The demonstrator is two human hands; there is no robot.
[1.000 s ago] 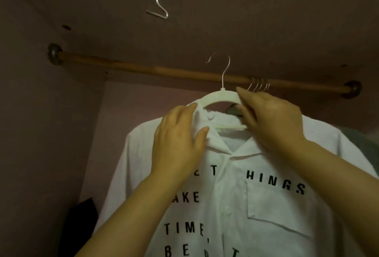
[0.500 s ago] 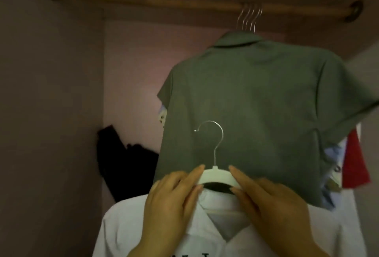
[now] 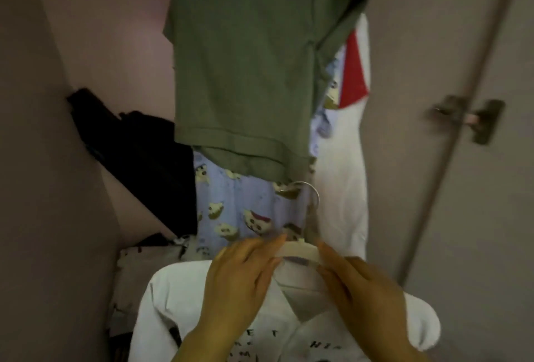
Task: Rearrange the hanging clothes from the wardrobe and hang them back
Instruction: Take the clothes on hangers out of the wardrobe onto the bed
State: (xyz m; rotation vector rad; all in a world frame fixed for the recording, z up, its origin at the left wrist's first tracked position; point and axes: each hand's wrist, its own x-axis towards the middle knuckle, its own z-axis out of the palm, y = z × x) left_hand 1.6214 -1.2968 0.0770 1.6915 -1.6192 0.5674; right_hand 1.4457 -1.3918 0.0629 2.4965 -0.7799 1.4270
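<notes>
A white shirt (image 3: 179, 298) with black letters hangs on a white hanger (image 3: 297, 253) with a metal hook, low in the view, off the rail. My left hand (image 3: 239, 283) grips the hanger's left shoulder and the collar. My right hand (image 3: 361, 289) grips the hanger's right shoulder. Above them a green polo shirt (image 3: 245, 66) hangs in the wardrobe. Behind it hang a light blue cartoon-print garment (image 3: 239, 202) and a white garment (image 3: 344, 173) with a red patch. The rail is out of view.
Dark clothes (image 3: 138, 153) lie against the wardrobe's left back corner. A patterned pale cloth (image 3: 135, 272) lies at the bottom left. The wardrobe door (image 3: 462, 43) with its metal hinge (image 3: 474, 118) stands at the right. The left wall is close.
The white shirt on its hanger came off the rail and dropped well below the hanging clothes. The view tilted down, so the rail left the frame. Both hands kept their hold.
</notes>
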